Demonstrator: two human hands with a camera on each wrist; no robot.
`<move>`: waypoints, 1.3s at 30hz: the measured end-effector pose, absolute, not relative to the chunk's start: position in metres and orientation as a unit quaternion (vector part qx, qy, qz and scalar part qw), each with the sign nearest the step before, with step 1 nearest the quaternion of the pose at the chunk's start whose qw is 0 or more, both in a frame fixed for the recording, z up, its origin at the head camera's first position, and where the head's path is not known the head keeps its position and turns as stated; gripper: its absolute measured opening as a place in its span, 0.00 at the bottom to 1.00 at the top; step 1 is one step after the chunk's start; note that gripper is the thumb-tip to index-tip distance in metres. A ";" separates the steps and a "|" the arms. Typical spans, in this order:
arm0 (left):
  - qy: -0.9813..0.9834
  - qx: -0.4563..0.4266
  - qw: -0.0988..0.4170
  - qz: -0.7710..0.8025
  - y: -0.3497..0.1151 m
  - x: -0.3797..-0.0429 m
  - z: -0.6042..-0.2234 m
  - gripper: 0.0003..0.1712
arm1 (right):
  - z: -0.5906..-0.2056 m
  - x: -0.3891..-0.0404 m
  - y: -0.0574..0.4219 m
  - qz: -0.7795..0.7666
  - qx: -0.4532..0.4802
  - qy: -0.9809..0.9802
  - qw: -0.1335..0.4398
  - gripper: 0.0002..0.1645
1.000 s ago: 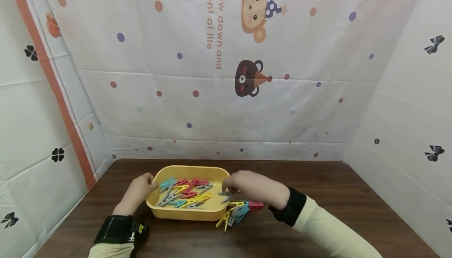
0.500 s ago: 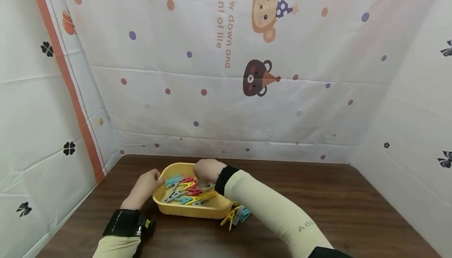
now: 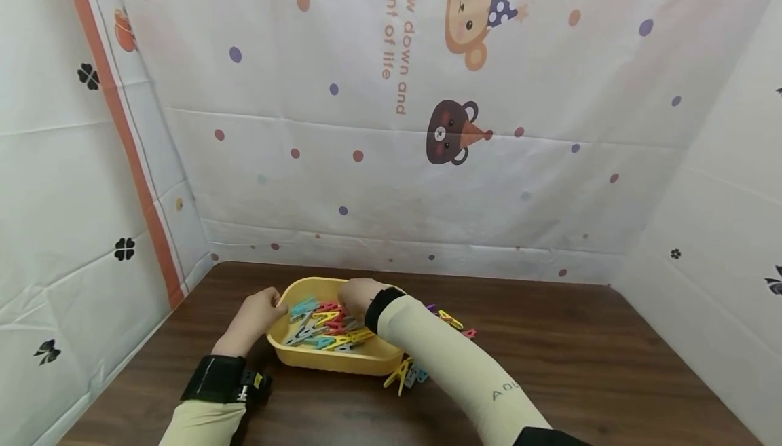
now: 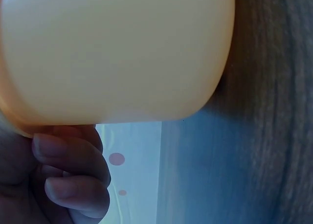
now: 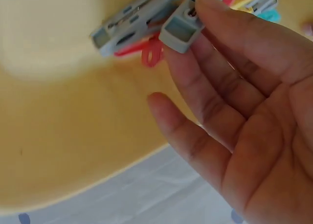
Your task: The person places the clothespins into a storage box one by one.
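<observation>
since a second ago our right grip (image 3: 359, 296) has moved from the right end of the yellow plastic rounded-rectangle basket (image 3: 336, 362) to inside it, while our left grip (image 3: 254, 311) has stayed at the left end. that left one is curled on the rim, holding the basket; the right pinches a small grey plastic clothespin (image 5: 178, 34) between thumb and finger, inside the basket, just beside a second grey plastic clothespin (image 5: 132, 23) and near the heap of mixed-colour plastic clothespins (image 3: 336, 328). as we judge it, a pinch so near one end could let the piece twist or slip, and careless fingers might snag its neighbour and lift both. our cream fabric sleeve (image 3: 452, 364) crosses the basket's right end, so drawing back low could catch the rim and tip it, or sweep the yellow plastic clothespin (image 3: 400, 371) and its fellows across the dark-brown wood-grain counter (image 3: 580, 364). should our left hold slacken, such a knock would likely make the basket skid. our forearm also hides part of the loose pieces, so one could be overlooked.
</observation>
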State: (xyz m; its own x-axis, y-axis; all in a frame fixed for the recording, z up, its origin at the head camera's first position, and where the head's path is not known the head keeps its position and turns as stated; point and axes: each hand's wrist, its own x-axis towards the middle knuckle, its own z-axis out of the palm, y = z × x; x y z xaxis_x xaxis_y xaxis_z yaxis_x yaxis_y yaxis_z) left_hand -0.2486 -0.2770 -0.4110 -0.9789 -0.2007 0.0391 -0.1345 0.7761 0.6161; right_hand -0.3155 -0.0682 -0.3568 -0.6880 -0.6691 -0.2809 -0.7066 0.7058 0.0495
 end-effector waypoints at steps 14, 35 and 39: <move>-0.941 0.088 0.051 -0.322 -0.274 -0.250 -0.410 0.11 | -0.369 -0.308 -0.071 0.066 -0.412 0.906 0.074 0.27; -0.940 0.088 0.047 -0.325 -0.275 -0.248 -0.410 0.11 | -0.283 -0.299 -0.013 -0.079 -0.487 0.869 0.031 0.11; -0.942 0.089 0.050 -0.321 -0.278 -0.248 -0.410 0.11 | -0.276 -0.288 0.014 -0.107 -0.489 0.866 0.013 0.09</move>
